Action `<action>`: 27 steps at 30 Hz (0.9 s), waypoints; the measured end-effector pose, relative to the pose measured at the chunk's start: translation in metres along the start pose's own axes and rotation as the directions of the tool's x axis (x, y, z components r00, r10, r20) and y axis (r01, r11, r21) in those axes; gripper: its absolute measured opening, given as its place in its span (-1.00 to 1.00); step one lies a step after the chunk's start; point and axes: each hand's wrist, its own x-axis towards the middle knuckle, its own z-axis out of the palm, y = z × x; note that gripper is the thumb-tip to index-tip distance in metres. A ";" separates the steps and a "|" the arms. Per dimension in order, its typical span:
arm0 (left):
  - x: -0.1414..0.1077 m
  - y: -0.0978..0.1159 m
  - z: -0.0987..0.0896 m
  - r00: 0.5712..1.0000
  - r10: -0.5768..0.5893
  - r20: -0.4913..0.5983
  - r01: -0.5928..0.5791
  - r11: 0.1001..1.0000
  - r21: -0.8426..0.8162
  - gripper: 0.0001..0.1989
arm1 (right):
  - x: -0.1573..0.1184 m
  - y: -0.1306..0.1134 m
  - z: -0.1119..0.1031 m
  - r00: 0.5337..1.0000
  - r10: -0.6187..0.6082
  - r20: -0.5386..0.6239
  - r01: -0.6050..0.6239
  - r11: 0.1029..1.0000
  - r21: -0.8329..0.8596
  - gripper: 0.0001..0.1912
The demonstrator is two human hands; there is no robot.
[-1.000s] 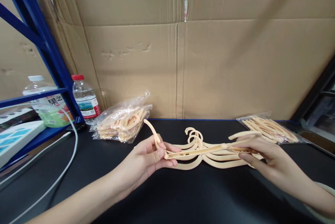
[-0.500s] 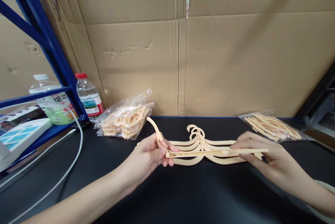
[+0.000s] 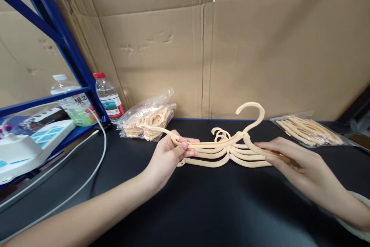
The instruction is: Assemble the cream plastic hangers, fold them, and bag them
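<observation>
A beige plastic clothes hanger (image 3: 239,136) is held up between my hands, its hook at the top right of centre. My left hand (image 3: 166,158) pinches its left end, where a curved beige piece sticks out to the left past the fingers. On the other side my right hand (image 3: 303,164) is closed round the right arm of the hanger, hiding its tip. Behind and just below lie several similar hangers (image 3: 212,161) on the black tabletop (image 3: 208,208), their small hooks pointing away from me.
A clear bag of beige hanger parts (image 3: 147,121) lies at the back left, another bag (image 3: 310,129) at the back right. Left stand a red-capped water bottle (image 3: 109,98), a white-capped bottle (image 3: 76,104), a power strip (image 3: 49,135) and a white cable (image 3: 96,166). Cardboard (image 3: 162,54) walls the back.
The held hanger has turned from nearly edge-on to showing its shape, with the hook now upright. My hands keep their holds on both ends. The view has tilted slightly down and left.
</observation>
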 end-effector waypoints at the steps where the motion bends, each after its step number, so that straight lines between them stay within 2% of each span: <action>1: 0.000 0.000 0.000 1.000 -0.018 0.004 0.018 0.999 -0.028 -0.75 | 0.000 0.000 0.000 1.000 0.017 -0.011 -0.017 1.000 -0.003 -0.72; 5: -0.003 0.001 0.003 1.000 -0.020 -0.001 0.019 0.995 -0.101 -0.74 | 0.000 -0.001 0.001 0.997 0.063 -0.035 -0.064 0.998 -0.002 -0.75; 8: -0.011 -0.001 0.010 0.998 -0.037 -0.041 0.034 0.996 -0.087 -0.75 | 0.002 -0.001 -0.001 0.993 0.109 -0.045 -0.106 0.993 0.057 -0.76; 10: -0.021 -0.006 0.015 0.997 -0.072 0.016 0.072 0.997 0.035 -0.78 | 0.005 -0.001 -0.004 0.991 0.128 -0.043 -0.122 0.985 0.119 -0.76; 11: -0.028 -0.008 0.017 0.994 -0.071 0.081 0.058 0.987 0.147 -0.81 | 0.007 0.000 -0.006 0.991 0.128 -0.030 -0.123 0.984 0.129 -0.76; 12: -0.034 -0.010 0.019 0.981 -0.050 0.187 -0.006 0.958 0.286 -0.84 | 0.008 0.001 -0.008 0.993 0.122 -0.005 -0.120 0.985 0.123 -0.76; 13: -0.041 -0.011 0.020 0.955 0.019 0.297 -0.146 0.899 0.413 -0.88 | 0.009 0.002 -0.010 0.993 0.113 0.031 -0.115 0.988 0.107 -0.76; 14: -0.047 -0.012 0.021 0.892 0.070 0.447 -0.315 0.804 0.503 -0.90 | 0.010 0.003 -0.011 0.992 0.103 0.078 -0.109 0.990 0.085 -0.75; 15: -0.052 -0.012 0.021 0.796 0.093 0.599 -0.482 0.696 0.532 -0.85 | 0.011 0.003 -0.012 0.987 0.094 0.130 -0.103 0.993 0.063 -0.75; 17: -0.057 -0.012 0.019 0.637 0.108 0.763 -0.703 0.486 0.519 -0.69 | 0.010 0.003 -0.013 0.972 0.076 0.220 -0.086 0.996 0.036 -0.76; 18: -0.057 -0.013 0.019 0.597 0.099 0.796 -0.756 0.401 0.517 -0.62 | 0.010 0.003 -0.013 0.964 0.066 0.257 -0.074 0.997 0.023 -0.77; 20: -0.055 -0.014 0.017 0.599 0.064 0.798 -0.780 0.269 0.565 -0.54 | 0.009 0.001 -0.012 0.949 0.054 0.310 -0.055 0.998 -0.007 -0.78; 22: -0.052 -0.017 0.017 0.645 0.013 0.764 -0.751 0.194 0.631 -0.52 | 0.008 -0.001 -0.011 0.940 0.036 0.341 -0.027 0.999 -0.033 -0.78; 24: -0.048 -0.019 0.017 0.678 -0.047 0.734 -0.718 0.169 0.675 -0.53 | 0.008 -0.003 -0.010 0.930 0.015 0.368 0.006 0.998 -0.056 -0.79; 27: -0.045 -0.021 0.017 0.696 -0.089 0.712 -0.692 0.183 0.699 -0.55 | 0.009 -0.005 -0.009 0.919 -0.004 0.393 0.038 0.996 -0.077 -0.78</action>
